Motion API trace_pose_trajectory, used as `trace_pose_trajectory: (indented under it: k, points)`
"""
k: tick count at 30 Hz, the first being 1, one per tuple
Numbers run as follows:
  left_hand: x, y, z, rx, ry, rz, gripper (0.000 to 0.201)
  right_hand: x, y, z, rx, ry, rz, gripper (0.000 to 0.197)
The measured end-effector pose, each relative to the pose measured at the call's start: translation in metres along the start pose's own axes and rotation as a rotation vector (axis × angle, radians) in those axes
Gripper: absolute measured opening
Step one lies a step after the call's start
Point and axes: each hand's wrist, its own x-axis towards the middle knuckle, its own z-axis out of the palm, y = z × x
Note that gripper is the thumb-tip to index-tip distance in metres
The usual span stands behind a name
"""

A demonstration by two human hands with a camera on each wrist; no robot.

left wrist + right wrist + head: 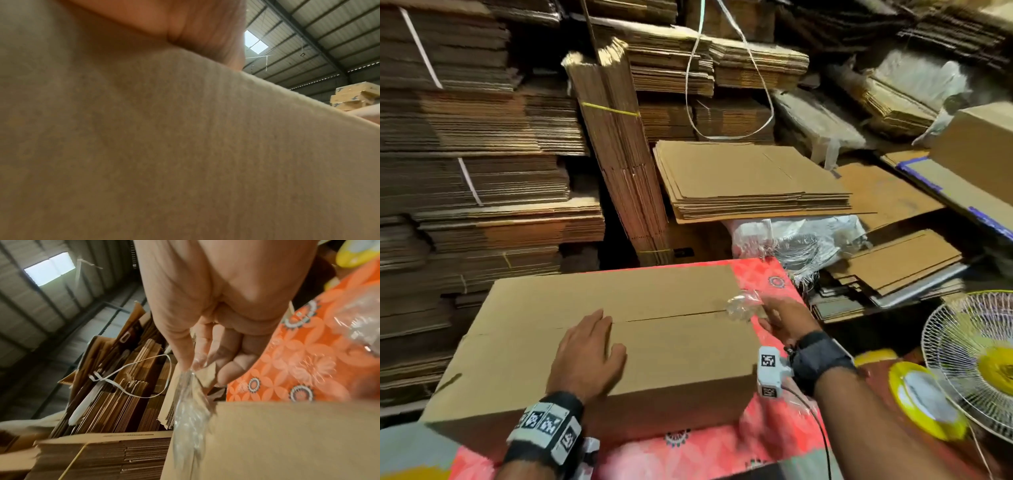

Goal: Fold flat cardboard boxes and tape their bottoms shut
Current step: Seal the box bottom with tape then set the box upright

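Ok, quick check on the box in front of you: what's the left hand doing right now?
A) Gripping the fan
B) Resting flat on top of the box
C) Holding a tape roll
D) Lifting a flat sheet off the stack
B: the left hand lies palm down with straight fingers on the box, next to the seam between its flaps.

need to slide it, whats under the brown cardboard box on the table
The brown cardboard box sits on an orange-red floral tablecloth, which shows along its near and right sides. Whatever lies directly beneath the box is covered. The left hand rests flat on top.
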Motion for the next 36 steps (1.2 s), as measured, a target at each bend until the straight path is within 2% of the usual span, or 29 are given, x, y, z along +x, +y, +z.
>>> trace_pose_trajectory:
  k: [2, 3, 8, 11, 12, 13, 16, 17, 19, 21, 25, 26, 28, 30, 31, 34, 36]
  points:
    - [0.000, 0.001, -0.001, 0.003, -0.011, -0.011, 0.088, 0.004, 0.007, -0.001, 0.062, -0.006, 0.025, 0.005]
    - [0.000, 0.001, -0.001, 0.002, -0.019, -0.014, 0.089, 0.007, 0.012, -0.001, 0.045, -0.020, 0.041, 0.007]
    - [0.000, -0.002, 0.000, 0.012, -0.006, 0.003, 0.086, 0.031, 0.048, -0.007, -0.100, -0.134, 0.214, 0.036]
    - [0.002, 0.003, 0.003, 0.057, 0.010, -0.034, 0.087, 0.041, 0.056, -0.010, -0.195, -0.244, 0.304, 0.072]
    - [0.003, 0.011, 0.003, 0.060, 0.019, -0.047, 0.087, 0.044, 0.056, -0.012, -0.205, -0.262, 0.313, 0.077]
    - [0.004, 0.020, 0.004, 0.057, 0.030, -0.038, 0.087, 0.045, 0.054, -0.013, -0.190, -0.270, 0.304, 0.072]
    - [0.006, 0.069, 0.017, 0.023, -0.002, 0.131, 0.089, 0.041, 0.044, -0.013, -0.102, -0.291, 0.261, 0.025]
    - [0.007, 0.089, 0.023, 0.019, -0.036, 0.193, 0.092, 0.041, 0.041, -0.012, -0.088, -0.293, 0.246, 0.017]
    - [0.009, 0.122, 0.036, 0.030, -0.097, 0.245, 0.097, 0.039, 0.033, -0.014, -0.086, -0.262, 0.230, 0.016]
    - [0.008, 0.138, 0.046, 0.050, -0.117, 0.206, 0.100, 0.037, 0.022, -0.020, -0.106, -0.199, 0.203, 0.022]
    - [0.006, 0.140, 0.054, 0.129, -0.066, 0.195, 0.095, 0.028, -0.011, -0.026, -0.091, -0.262, 0.151, 0.026]
    - [0.007, 0.140, 0.054, 0.127, -0.065, 0.194, 0.095, 0.025, -0.020, -0.025, -0.075, -0.257, 0.135, 0.033]
    - [0.008, 0.141, 0.054, 0.105, -0.064, 0.183, 0.095, 0.017, -0.039, -0.018, -0.086, -0.217, -0.019, 0.038]
    - [0.007, 0.143, 0.055, 0.089, -0.057, 0.182, 0.094, 0.007, -0.056, -0.003, -0.270, -0.183, -0.295, 0.033]
    - [0.007, 0.143, 0.054, 0.090, -0.055, 0.180, 0.093, 0.003, -0.062, 0.008, -0.418, -0.211, -0.438, 0.031]
    - [0.005, 0.145, 0.050, 0.108, -0.064, 0.171, 0.091, -0.008, -0.058, 0.047, -1.124, -0.371, -0.769, 0.031]
    - [0.004, 0.146, 0.048, 0.077, -0.056, 0.178, 0.092, -0.007, -0.043, 0.066, -1.619, -0.350, -0.944, 0.036]
